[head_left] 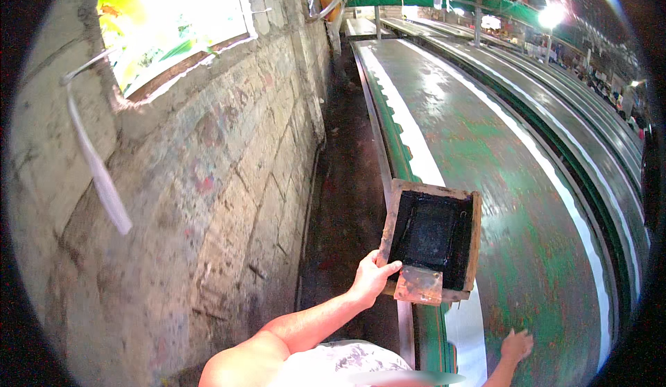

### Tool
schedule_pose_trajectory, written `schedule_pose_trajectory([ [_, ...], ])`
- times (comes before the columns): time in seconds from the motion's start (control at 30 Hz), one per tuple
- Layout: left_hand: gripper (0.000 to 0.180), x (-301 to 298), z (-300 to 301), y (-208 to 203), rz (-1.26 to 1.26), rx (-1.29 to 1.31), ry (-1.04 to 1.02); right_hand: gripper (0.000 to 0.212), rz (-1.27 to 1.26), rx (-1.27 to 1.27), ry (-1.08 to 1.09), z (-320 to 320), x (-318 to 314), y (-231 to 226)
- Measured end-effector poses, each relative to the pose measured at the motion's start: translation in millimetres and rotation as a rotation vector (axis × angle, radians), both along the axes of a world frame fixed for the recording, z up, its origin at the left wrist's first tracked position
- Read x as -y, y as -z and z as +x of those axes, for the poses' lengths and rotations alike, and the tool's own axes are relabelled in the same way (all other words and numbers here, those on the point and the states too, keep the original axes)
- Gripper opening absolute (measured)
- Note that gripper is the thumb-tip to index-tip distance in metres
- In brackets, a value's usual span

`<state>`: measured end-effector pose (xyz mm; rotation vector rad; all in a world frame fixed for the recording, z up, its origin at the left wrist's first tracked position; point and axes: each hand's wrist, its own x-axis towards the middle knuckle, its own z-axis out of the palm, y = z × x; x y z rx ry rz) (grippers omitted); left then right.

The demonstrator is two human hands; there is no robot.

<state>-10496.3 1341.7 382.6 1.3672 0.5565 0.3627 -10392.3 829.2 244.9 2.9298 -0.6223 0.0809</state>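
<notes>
My left hand (374, 277) grips the left side of a wooden screen-printing frame (474, 245), its thumb on top near the lower left corner. Black ink coats the inside of the frame around a dark rectangular mesh (427, 224). At the frame's lower edge, close to my thumb, sits a flat stained brownish piece (419, 285); whether it is a squeegee I cannot tell. The frame is over the left edge of a long printing table (531, 283). Lower right, my right hand (517, 345) holds nothing, fingers apart, above the table's dark, paint-flecked surface.
White strips (465, 331) run along both long sides of the table. To the left, a narrow dark aisle (340, 200) separates it from a rough block wall (229, 179) with a bright window opening. More long tables (555, 102) stretch away on the right, with posts and lamps beyond.
</notes>
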Motion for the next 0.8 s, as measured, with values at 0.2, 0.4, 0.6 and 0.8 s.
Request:
schedule_pose_trajectory([
  [0.2, 0.032, -81, 77, -29, -0.021, -0.032, 0.008, 0.064, -0.158, 0.052, 0.005, -8, -24, -11],
  [0.4, 0.033, -141, 144, -28, -0.102, -0.02, 0.028, 0.063, -0.095, -0.077, 0.171, 12, -14, 9],
  [0.6, 0.038, -207, 226, -20, -0.106, -0.105, 0.069, 0.074, -0.058, -0.13, -0.129, 3, 35, 53],
  [0.8, 0.032, -287, 325, -8, -0.148, -0.069, 0.128, 0.058, -0.005, -0.225, 0.313, 117, -22, 55],
])
